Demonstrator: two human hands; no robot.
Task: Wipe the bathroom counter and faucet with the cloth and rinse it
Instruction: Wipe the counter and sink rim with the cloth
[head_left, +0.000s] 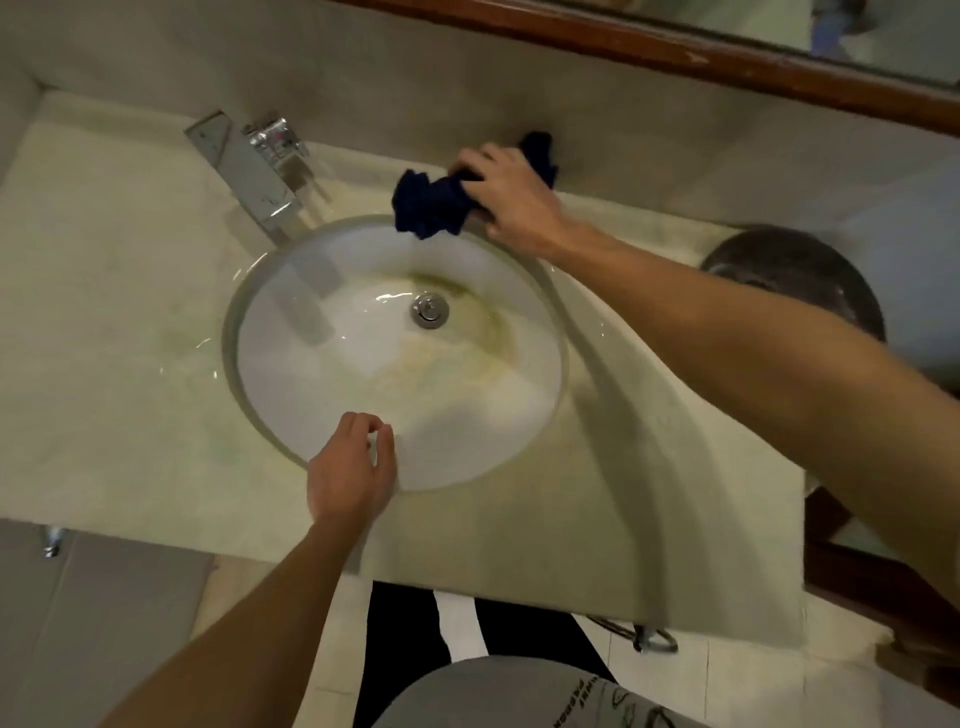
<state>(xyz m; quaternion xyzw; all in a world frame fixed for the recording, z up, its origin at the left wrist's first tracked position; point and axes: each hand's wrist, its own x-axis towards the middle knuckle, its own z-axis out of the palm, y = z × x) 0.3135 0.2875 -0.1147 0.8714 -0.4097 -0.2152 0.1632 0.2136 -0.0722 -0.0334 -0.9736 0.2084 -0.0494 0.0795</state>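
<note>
counter (649, 467) bears navy cloth (426, 205) bunched under right hand (511, 192).

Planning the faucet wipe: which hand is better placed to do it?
Right. The right hand already grips the cloth on the counter behind the sink, near the faucet; the left hand is empty.

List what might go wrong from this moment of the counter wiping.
1. The right hand holds the dark blue cloth bunched, so it may touch little of the counter and leave streaks.
2. Part of the cloth overhangs the sink rim and could drag into the stained basin.
3. The left hand at the near rim could slip if that surface is wet.
</note>
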